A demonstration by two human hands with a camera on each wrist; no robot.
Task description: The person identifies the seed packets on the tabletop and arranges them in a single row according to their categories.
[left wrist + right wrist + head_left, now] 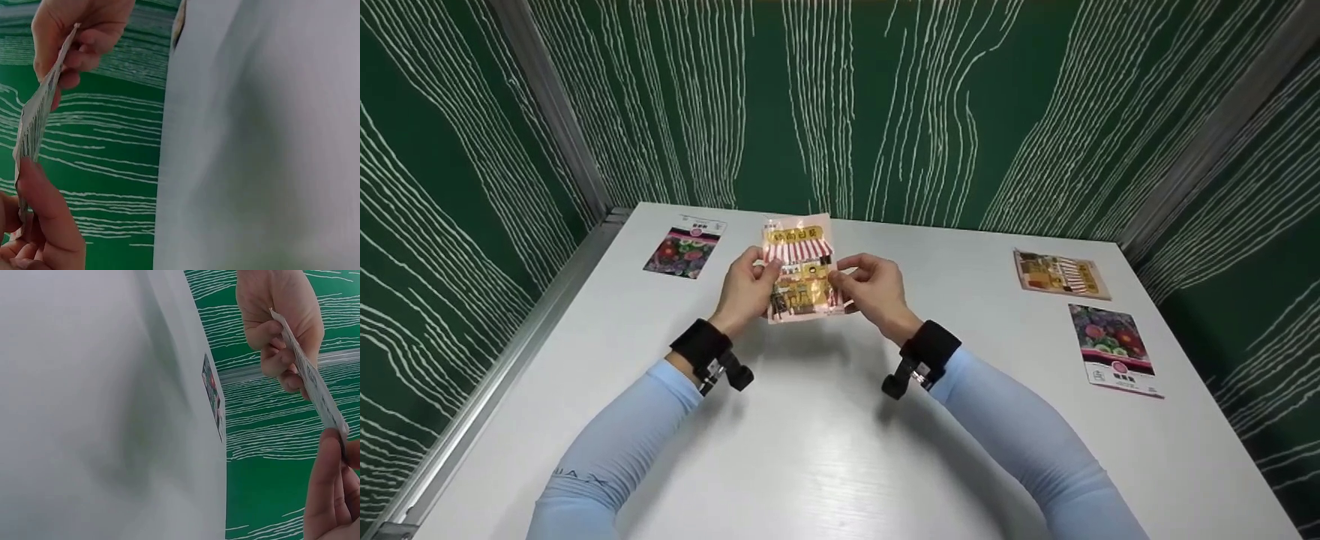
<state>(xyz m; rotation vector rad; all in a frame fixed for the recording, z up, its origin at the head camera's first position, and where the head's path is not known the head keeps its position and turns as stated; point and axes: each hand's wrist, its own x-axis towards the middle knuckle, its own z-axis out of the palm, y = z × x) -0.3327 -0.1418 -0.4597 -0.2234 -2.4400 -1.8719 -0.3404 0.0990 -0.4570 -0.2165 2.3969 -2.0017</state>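
Both hands hold up one flat, glossy packet (801, 289) above the far middle of the white table. Its front shows a drawn shop with a red-and-white striped awning and a yellow sign with characters. At its left edge, the left hand (744, 291) pinches it with the thumb on the front. The right hand (879, 291) pinches the lower right edge between thumb and fingers. In both wrist views the packet (39, 118) (312, 382) appears nearly edge-on, tilted between the two hands. Part of its back, with printed lines, shows in the left wrist view.
A flower-picture packet (685, 249) lies at the table's far left. On the right lie a packet (1061, 274) with the same shop drawing, possibly stacked, and another flower-picture packet (1116, 350). Green panels (885, 112) with white lines enclose the white table (810, 465).
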